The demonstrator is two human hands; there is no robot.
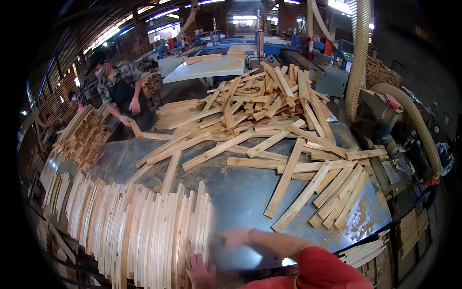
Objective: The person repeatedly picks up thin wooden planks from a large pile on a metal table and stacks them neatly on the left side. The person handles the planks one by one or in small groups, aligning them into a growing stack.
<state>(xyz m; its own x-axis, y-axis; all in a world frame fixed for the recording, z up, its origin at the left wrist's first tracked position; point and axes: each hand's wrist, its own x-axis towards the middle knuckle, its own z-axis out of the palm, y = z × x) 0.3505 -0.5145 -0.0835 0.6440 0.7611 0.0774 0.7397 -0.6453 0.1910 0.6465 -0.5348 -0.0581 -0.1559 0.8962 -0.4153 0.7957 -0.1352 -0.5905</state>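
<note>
A long row of wooden strips point(144, 236) stands on edge side by side at the near left of the metal table. My left hand point(199, 272) lies against the near right end of this row, its fingers stretched out and apart. Just to the right of the row, my right hand point(234, 237) reaches across over the table, smeared by motion, so its fingers cannot be made out. A big loose heap of wooden strips point(260, 98) covers the far middle of the table, and several loose strips point(339, 197) lie at the right.
The metal table point(236, 192) carries sawdust at its right. At the far left a co-worker point(122, 86) holds a wooden piece point(136, 129) beside a stack of strips point(84, 139). Ribbed hoses point(357, 62) and a machine point(392, 159) stand right; blue machinery point(231, 48) stands behind.
</note>
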